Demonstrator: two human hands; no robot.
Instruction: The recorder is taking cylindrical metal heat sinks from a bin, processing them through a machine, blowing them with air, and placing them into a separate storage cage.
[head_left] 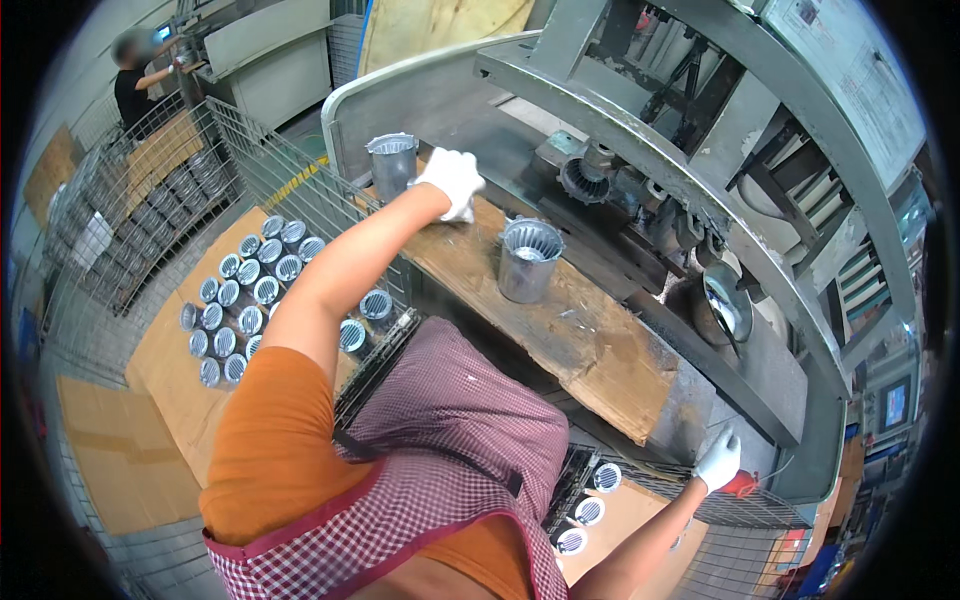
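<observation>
Workstation seen from above. The left hand (452, 185), in a white glove, is raised over the upper end of the board (620, 378), just beside the left cup (393, 168). Its fingers are curled; whether they grip anything, or touch the cup, cannot be told. The right hand (718, 462), also gloved, is low at the right, near a red object (741, 484); its grip cannot be made out.

The 2 metal cups on the board stand upright and well apart: the left cup at the upper end, the middle cup (528, 278) farther along, its ribbed interior visible. Behind the board is the machine (560, 92), with a ribbed round part (586, 181) and, to its right, a pan (688, 310). At left, a wire basket (275, 165) contains rows of cups (250, 270) on cardboard (160, 365); at lower right, 3 cups (590, 511) are plainly visible. A co-worker (138, 88) stands in the upper left background.
</observation>
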